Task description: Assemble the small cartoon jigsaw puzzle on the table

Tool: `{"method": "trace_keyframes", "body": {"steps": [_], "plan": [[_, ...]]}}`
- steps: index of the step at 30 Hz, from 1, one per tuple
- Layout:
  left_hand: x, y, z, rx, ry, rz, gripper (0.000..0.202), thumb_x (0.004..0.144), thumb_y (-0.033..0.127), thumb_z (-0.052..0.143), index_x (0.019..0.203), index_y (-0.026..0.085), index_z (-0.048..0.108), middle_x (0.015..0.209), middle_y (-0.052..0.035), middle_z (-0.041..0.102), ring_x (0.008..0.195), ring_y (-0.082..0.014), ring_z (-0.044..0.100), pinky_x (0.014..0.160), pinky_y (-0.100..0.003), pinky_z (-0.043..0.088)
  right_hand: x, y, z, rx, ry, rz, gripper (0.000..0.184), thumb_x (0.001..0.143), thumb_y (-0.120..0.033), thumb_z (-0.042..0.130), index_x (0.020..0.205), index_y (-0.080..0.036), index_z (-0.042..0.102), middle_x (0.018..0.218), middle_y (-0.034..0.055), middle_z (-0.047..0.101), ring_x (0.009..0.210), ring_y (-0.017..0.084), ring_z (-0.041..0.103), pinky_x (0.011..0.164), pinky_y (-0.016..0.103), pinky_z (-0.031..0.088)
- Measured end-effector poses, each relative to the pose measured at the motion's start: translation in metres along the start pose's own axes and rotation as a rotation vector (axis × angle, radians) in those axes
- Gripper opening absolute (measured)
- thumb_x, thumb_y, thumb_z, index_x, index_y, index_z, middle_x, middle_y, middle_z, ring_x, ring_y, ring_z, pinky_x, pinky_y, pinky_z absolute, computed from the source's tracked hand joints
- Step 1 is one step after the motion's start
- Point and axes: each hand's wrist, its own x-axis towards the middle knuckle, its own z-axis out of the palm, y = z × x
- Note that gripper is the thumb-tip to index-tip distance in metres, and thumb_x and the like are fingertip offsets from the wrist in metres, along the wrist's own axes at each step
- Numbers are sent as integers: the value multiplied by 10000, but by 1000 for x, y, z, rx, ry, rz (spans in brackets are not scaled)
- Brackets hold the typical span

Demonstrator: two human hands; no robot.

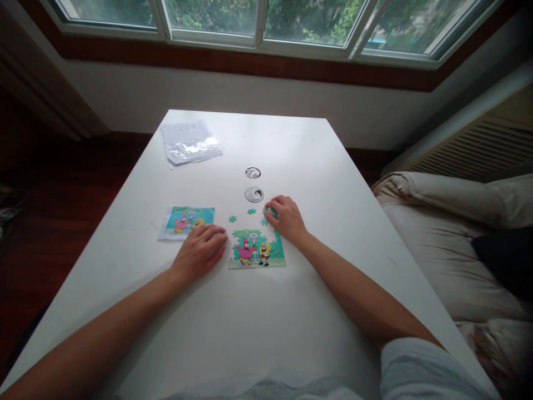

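A cartoon jigsaw puzzle (254,258), mostly assembled, lies flat on the table with gaps along its upper part. My left hand (202,250) rests palm down just left of it, fingers loosely bent and holding nothing. Under those fingers is the lower right part of a reference picture (181,219) in a clear sleeve. My right hand (286,219) is above the puzzle's upper right corner, thumb and fingers closed around a green puzzle piece (273,211), partly hidden by them. Loose pieces lie nearby, among them a green piece (232,219) and another piece (251,211).
The white table (333,311) has two round cable holes, one with a metal cover (254,194). Toward the back left lies a clear plastic bag (194,145) with paper. A cushioned sofa (428,239) stands along the right side; a window is beyond the table.
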Motion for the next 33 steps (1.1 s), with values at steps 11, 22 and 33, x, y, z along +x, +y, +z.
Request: {"method": "trace_keyframes", "body": {"steps": [11, 22, 33], "plan": [[-5, 23, -6, -78, -181, 357, 313, 998, 218, 530, 1293, 244, 630, 1382, -85, 657, 1252, -261, 587, 1065, -438, 489, 0, 2, 3, 55, -35, 4, 111, 918, -261, 699, 1024, -231, 700, 1158, 91, 662, 1107, 295, 568, 977, 456, 442], [-4, 17, -1, -66, -217, 367, 434, 990, 230, 552, 1423, 264, 560, 1454, -99, 603, 1302, -281, 559, 1121, -495, 451, 2, 0, 2, 283, -29, -19, 109, 894, -143, 623, 936, -235, 663, 917, 28, 726, 918, 228, 631, 923, 389, 422], [-5, 16, -1, -86, -206, 363, 446, 981, 207, 559, 1424, 264, 559, 1460, -97, 599, 1317, -277, 553, 1131, -494, 445, 3, 14, 3, 456, 137, 164, 180, 858, -160, 578, 957, -235, 708, 942, 25, 711, 866, 198, 632, 750, 320, 477]]}}
